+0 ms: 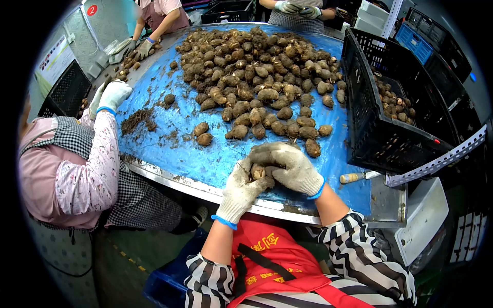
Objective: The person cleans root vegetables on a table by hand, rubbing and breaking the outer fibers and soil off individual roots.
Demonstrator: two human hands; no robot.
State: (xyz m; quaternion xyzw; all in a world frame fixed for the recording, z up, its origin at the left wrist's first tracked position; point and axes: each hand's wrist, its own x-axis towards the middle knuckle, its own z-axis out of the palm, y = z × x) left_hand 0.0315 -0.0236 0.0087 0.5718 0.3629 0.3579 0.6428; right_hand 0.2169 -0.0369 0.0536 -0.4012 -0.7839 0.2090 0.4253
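Note:
My left hand [240,189], in a dirty off-white knit glove with a blue cuff, is closed around a small taro [258,172]. From the other side my right hand [294,165], gloved alike, curls over the same taro with its fingers against it. A pale patch shows on the taro; the rest of it is hidden by the gloves. Both hands are above the near edge of a blue-covered table [205,167]. Beyond them lies a large heap of brown, soil-covered taros [257,77]. A knife with a wooden handle [351,178] rests on the table right of my right hand.
A black crate [395,136] holding some taros stands at the right edge. Two loose taros [204,139] and a clump of soil and roots [137,121] lie left of the heap. Gloved co-workers stand at the left and far sides. A white bin [423,220] sits at lower right.

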